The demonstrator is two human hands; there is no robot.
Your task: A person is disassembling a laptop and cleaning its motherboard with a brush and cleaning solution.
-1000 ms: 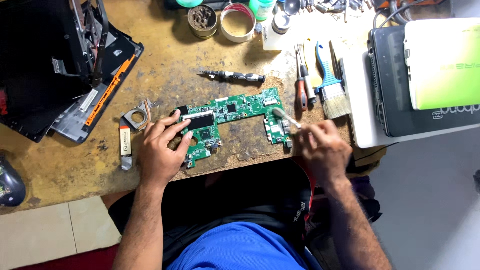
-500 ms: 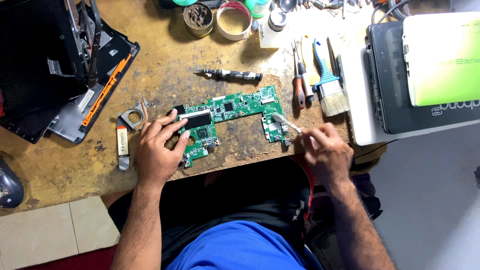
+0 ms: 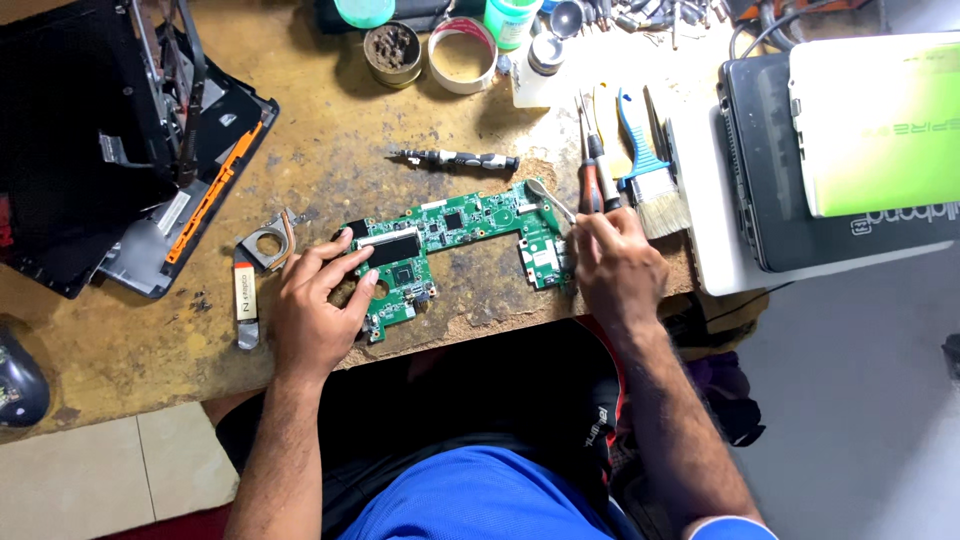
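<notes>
Circuit board (image 3: 450, 240) near table edge (image 3: 500, 325)

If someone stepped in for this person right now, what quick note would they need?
Left hand: open, fingers pressing down the left end of the green circuit board on the worn wooden bench.
Right hand: closed around metal tweezers, tips on the board's right part.
Nearby: screwdrivers and a blue-handled brush just beyond the right hand; the opened black laptop case at far left.
Done: board is out of the case. Left: board not refitted.
</notes>
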